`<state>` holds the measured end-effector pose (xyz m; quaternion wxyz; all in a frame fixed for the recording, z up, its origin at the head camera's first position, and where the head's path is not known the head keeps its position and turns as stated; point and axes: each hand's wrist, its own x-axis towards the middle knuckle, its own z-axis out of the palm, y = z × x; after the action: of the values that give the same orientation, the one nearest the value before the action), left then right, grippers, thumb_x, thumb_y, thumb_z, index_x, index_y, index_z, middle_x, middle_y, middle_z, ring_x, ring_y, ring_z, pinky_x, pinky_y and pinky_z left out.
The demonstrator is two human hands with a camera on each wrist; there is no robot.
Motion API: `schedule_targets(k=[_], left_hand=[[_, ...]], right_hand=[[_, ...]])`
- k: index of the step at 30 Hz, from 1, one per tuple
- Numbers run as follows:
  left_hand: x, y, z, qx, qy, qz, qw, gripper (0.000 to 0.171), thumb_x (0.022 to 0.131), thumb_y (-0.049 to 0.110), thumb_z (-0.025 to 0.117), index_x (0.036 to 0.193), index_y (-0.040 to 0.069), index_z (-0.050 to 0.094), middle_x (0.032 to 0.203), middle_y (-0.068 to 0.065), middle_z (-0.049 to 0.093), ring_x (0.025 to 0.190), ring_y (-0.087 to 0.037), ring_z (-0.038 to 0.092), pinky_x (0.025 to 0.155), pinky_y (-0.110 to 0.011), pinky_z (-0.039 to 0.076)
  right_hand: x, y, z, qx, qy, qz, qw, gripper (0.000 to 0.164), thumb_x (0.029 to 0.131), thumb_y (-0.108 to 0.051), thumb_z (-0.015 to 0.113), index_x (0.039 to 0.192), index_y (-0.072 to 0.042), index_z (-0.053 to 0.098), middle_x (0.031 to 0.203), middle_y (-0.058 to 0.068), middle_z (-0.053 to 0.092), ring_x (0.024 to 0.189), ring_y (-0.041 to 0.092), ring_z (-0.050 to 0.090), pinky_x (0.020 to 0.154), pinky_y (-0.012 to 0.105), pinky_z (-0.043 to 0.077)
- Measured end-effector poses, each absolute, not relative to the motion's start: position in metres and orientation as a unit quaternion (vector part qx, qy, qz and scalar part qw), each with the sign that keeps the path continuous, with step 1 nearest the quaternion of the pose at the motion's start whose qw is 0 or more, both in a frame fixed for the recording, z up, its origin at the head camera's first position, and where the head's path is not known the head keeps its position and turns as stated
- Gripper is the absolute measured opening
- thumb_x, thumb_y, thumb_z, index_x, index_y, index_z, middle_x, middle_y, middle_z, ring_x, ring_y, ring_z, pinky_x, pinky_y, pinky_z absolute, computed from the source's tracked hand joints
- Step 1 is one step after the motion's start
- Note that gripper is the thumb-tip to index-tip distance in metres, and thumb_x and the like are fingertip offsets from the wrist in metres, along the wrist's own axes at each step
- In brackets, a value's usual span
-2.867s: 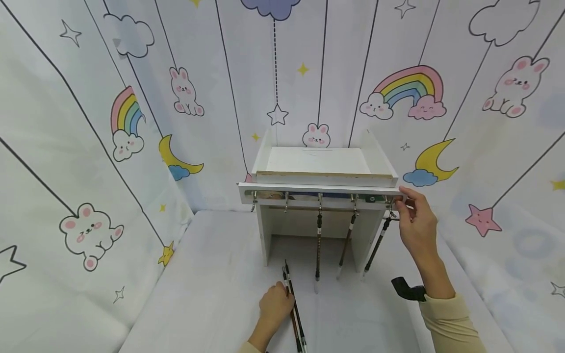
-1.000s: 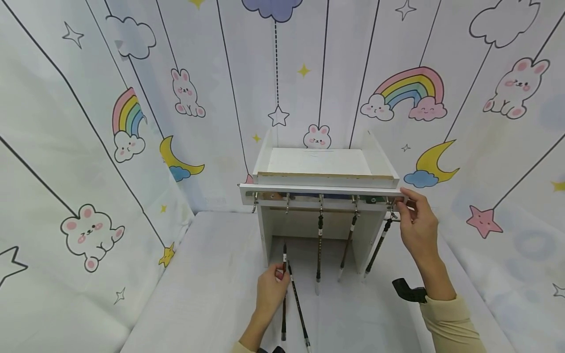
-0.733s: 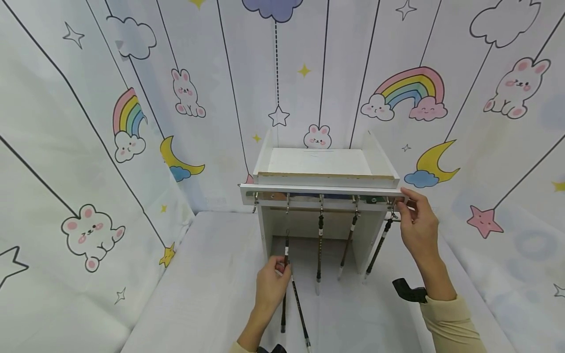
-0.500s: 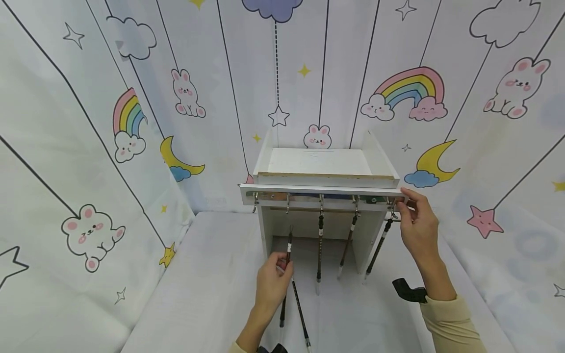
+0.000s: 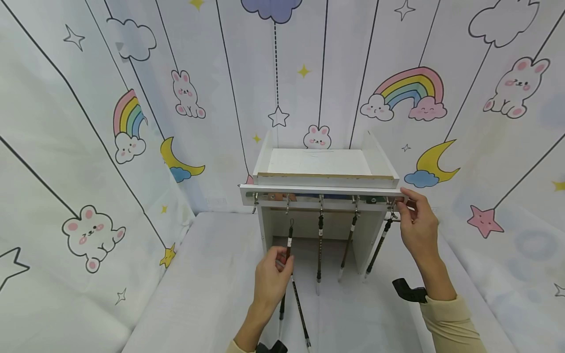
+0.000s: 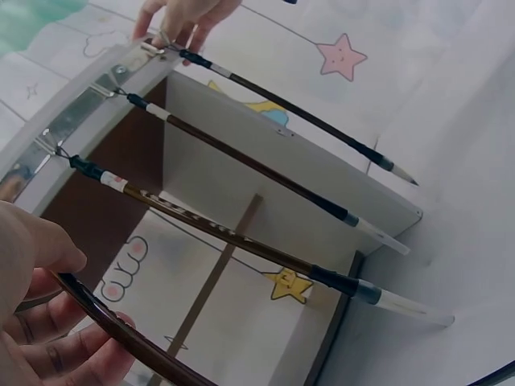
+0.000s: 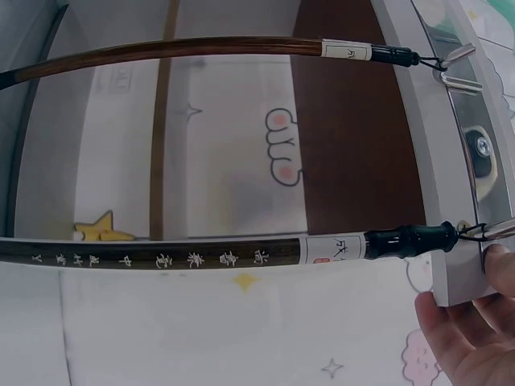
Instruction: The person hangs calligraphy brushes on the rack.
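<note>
White tabletop [image 5: 207,289], cartoon-print backdrop [image 5: 340,73] with rainbows, moons and bunnies behind. White shelf unit [image 5: 335,181] stands on the tabletop, hook rail [image 5: 304,189] along its front; three calligraphy brushes [image 5: 320,252] hang there. Your left hand [image 5: 271,282] pinches another calligraphy brush [image 5: 290,238]: brown handle, white label band, dark cap, thin loop up top, tilted slightly, loop just below the second hook from left. Your right hand [image 5: 417,225] pinches the rail's right end. Loose brush [image 5: 300,309] lies beside your left hand.
</note>
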<state>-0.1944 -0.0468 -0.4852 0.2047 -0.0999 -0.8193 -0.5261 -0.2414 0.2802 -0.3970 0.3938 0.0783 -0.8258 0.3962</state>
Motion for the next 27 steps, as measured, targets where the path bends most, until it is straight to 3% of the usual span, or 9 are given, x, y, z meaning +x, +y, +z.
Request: schedule_targets(k=[27], left_hand=[[-0.197, -0.052, -0.462, -0.092, -0.822, -0.503, 0.253, 0.015, 0.086, 0.018, 0.067, 0.099, 0.013, 0.061, 0.080, 0.003, 0.061, 0.063, -0.003, 0.054, 0.056, -0.017, 0.048]], right_hand=[[-0.241, 0.279, -0.396, 0.081, -0.823, 0.399, 0.396, 0.044, 0.094, -0.005, 0.052, 0.135, -0.019, 0.049, 0.116, 0.016, 0.060, 0.100, -0.014, 0.050, 0.084, -0.003, 0.038]])
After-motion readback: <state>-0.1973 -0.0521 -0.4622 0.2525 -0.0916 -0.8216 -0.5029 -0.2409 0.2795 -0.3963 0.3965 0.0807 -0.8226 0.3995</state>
